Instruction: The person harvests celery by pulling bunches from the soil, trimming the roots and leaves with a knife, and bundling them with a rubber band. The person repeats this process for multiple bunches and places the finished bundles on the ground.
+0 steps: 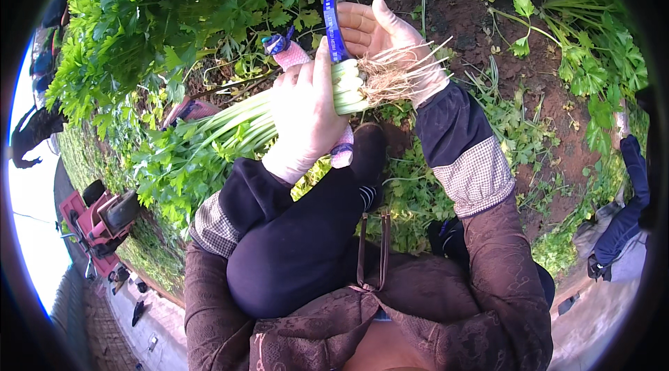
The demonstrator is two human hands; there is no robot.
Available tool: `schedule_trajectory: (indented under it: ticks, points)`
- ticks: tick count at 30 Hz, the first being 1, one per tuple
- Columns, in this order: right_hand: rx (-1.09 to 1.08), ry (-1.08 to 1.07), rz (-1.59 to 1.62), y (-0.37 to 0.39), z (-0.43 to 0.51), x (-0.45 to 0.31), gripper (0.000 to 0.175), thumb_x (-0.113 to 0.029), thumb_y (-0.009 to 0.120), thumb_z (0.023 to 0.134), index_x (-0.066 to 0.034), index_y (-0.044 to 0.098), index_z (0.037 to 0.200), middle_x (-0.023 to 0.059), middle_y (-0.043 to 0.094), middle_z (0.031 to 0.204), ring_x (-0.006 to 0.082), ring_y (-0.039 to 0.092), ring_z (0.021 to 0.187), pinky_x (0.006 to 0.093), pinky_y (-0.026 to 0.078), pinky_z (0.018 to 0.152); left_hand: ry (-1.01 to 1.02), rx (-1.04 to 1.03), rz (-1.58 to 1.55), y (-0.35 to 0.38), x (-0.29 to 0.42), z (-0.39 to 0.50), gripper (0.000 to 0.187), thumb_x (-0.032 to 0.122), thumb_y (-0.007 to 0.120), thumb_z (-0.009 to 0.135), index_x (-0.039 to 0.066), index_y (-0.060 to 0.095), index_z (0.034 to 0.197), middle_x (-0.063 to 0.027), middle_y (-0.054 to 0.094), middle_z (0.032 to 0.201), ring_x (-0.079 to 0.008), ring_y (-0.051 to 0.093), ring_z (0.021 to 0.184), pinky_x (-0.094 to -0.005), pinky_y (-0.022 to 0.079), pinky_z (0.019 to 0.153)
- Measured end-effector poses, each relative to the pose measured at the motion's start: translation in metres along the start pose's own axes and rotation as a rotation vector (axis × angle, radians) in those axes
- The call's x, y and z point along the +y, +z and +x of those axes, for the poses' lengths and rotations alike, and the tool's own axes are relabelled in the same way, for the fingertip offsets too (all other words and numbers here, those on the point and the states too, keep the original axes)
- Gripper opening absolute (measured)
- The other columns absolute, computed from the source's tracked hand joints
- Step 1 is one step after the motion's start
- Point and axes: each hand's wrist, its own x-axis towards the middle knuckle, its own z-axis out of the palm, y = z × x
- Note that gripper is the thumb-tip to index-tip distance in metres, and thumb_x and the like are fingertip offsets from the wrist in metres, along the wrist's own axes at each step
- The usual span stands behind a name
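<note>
My left hand (306,114) is closed around a bunch of celery (346,87), pressing on its pale stalks just behind the roots. The roots (394,78) point right, and the leafy tops (172,167) spread to the lower left. Blue printed tape (333,26), apparently a roll seen nearly edge-on, stands above the stalks, its lower edge at the bunch. My right hand (384,36) is palm up behind the roots, thumb apart, fingers hooked at the inside of the tape. Pink wrapped pieces with blue ties (289,52) show beside and beneath the bunch.
Standing celery (172,15) fills the upper left, with more plants (601,52) at right. Brown soil (470,20) lies between. My bent knee (292,261) is below the bunch. A red three-wheeled vehicle (99,224) stands at left. Another person's sleeve (624,203) shows at far right.
</note>
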Motion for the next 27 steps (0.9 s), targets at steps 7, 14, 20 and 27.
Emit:
schedule_trajectory:
  ticks: [7, 14, 20, 27]
  points:
    - [0.094, 0.069, -0.133, -0.002, -0.003, -0.003, 0.062, -0.048, 0.046, 0.099, 0.0023, 0.044, 0.136, 0.0176, 0.059, 0.124, 0.0255, 0.060, 0.114, 0.0390, 0.049, 0.100, -0.050, 0.018, -0.058, -0.001, 0.002, -0.001, 0.097, 0.019, 0.085, 0.056, 0.000, 0.039, 0.139, -0.0137, 0.061, 0.103, -0.0327, 0.059, 0.096, -0.0423, 0.046, 0.085]
    - [0.049, 0.034, -0.119, 0.001, -0.006, -0.003, 0.057, -0.045, 0.049, 0.099, 0.0021, 0.049, 0.130, 0.0156, 0.062, 0.115, 0.0231, 0.064, 0.104, 0.0365, 0.053, 0.093, 0.016, 0.085, -0.044, 0.001, 0.003, -0.003, 0.073, 0.016, 0.082, 0.058, 0.005, 0.051, 0.123, -0.0111, 0.062, 0.102, -0.0328, 0.058, 0.097, -0.0427, 0.045, 0.086]
    - [0.141, 0.171, -0.195, -0.028, -0.015, 0.012, 0.049, -0.037, 0.053, 0.099, 0.0027, 0.052, 0.127, 0.0137, 0.065, 0.111, 0.0205, 0.066, 0.100, 0.0350, 0.056, 0.088, -0.004, 0.092, -0.081, 0.001, 0.003, -0.001, 0.061, 0.014, 0.081, 0.057, 0.006, 0.055, 0.112, -0.0115, 0.061, 0.099, -0.0326, 0.058, 0.095, -0.0422, 0.045, 0.084]
    - [0.090, 0.511, -0.381, -0.004, -0.127, 0.030, 0.059, -0.032, 0.066, 0.092, 0.0080, 0.047, 0.131, 0.0164, 0.066, 0.106, 0.0220, 0.067, 0.091, 0.0336, 0.054, 0.082, -0.033, 0.008, -0.048, -0.003, 0.004, 0.003, 0.059, 0.015, 0.081, 0.057, 0.006, 0.056, 0.110, -0.0117, 0.061, 0.098, -0.0325, 0.058, 0.095, -0.0416, 0.045, 0.082]
